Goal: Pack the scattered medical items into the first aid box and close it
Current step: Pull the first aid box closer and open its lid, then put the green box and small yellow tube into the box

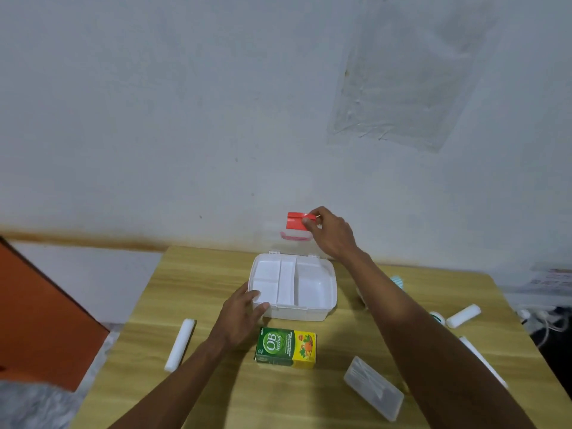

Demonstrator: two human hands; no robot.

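A white first aid box [318, 311] stands open near the far middle of the wooden table [216, 397], its divided white tray showing. My right hand [331, 233] holds the raised clear lid by its red latch [295, 220], behind the box. My left hand [243, 314] presses on the box's front left corner. A green and yellow OB herbal carton [286, 347] lies in front of the box. A white gauze roll [180, 344] lies at the left. A clear plastic case [373, 387] lies at the right front.
Right of my right arm lie another white roll [463, 315], a long white stick-like item [483, 362], a small round green-rimmed item [438, 318] and a pale blue item [397, 281]. The wall rises just behind the table. An orange panel [40, 320] stands at the left.
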